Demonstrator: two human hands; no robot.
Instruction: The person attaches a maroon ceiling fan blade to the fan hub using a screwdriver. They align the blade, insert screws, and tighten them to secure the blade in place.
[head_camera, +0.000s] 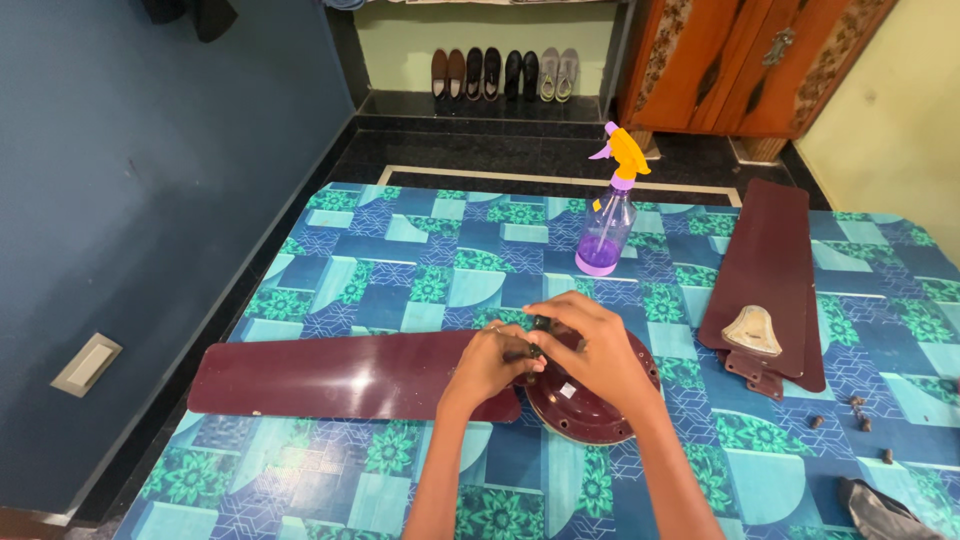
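A maroon ceiling fan blade (330, 375) lies flat on the patterned blue-green table cover (420, 270), its inner end meeting the round maroon fan motor housing (590, 415). My left hand (490, 365) pinches a small dark part at that joint, over the blade's bracket. My right hand (590, 345) rests curled on top of the housing, fingers closed around a small dark piece next to the left fingertips. What exactly sits between the fingers is hidden.
A purple spray bottle (607, 225) with a yellow trigger stands behind the hands. Two stacked loose blades (770, 280) lie at the right, several small screws (860, 410) near them, and a grey cloth (885, 510) at the lower right corner. Shoes line the far wall.
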